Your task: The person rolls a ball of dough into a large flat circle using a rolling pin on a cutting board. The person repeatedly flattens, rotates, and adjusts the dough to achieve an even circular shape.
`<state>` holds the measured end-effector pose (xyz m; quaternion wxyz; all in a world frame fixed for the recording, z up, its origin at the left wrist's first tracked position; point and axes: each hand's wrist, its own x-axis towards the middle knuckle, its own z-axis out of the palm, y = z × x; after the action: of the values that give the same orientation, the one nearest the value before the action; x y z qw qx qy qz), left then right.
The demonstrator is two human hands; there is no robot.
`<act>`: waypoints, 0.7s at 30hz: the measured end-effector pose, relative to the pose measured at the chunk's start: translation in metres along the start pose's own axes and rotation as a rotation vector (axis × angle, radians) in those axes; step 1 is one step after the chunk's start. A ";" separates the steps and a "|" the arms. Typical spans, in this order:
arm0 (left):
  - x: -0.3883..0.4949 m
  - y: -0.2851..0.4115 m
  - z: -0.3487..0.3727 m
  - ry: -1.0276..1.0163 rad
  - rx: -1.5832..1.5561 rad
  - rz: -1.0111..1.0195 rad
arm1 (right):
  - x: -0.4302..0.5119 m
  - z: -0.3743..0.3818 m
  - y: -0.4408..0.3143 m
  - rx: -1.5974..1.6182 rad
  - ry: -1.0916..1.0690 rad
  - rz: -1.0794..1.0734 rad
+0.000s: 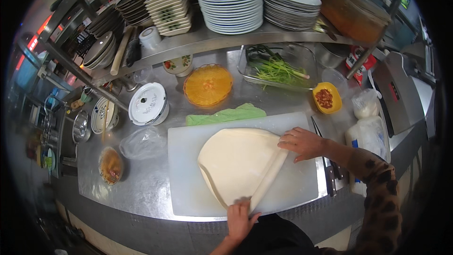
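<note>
A pale rolled-out dough sheet [237,159] lies on a white cutting board [184,170]. The right side of the sheet is folded over into a narrow band, and its left edge curls up. At the near end of that band, my left hand [240,219] has its fingers on the dough, thumb to the right. My right hand [304,143] holds the far right end of the band, fingers over the edge. What lies under the fingertips of both hands is hidden. Behind the board lies a crumpled green cloth [226,115].
Knives [330,173] lie right of the board, near a yellow bowl of chopped meat [326,98]. A glass dish [244,74] holds green onions [276,67]. Left stand a lidded enamel pot [148,104], plastic bag [143,143] and sauce bowl [110,166]. Plate stacks [230,11] fill the overhead shelf [226,39].
</note>
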<state>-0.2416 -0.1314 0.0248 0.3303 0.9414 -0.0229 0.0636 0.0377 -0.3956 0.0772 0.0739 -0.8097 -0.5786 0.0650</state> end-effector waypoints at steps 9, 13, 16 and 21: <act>-0.024 0.016 0.029 -0.110 0.011 0.106 | -0.066 0.032 -0.011 -0.066 -0.141 0.020; -0.034 0.022 0.048 -0.147 -0.058 0.166 | -0.082 0.034 -0.020 -0.082 -0.109 -0.002; -0.032 0.029 0.045 -0.196 -0.129 0.187 | -0.105 0.044 -0.027 -0.079 -0.130 -0.021; 0.029 0.012 0.005 -0.450 -0.335 0.278 | -0.159 0.040 -0.053 0.169 0.075 0.076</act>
<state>-0.2134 -0.1439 0.0327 0.4558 0.8521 -0.2341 -0.1063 -0.0701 -0.5272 0.0515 0.1612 -0.8238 -0.5366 0.0860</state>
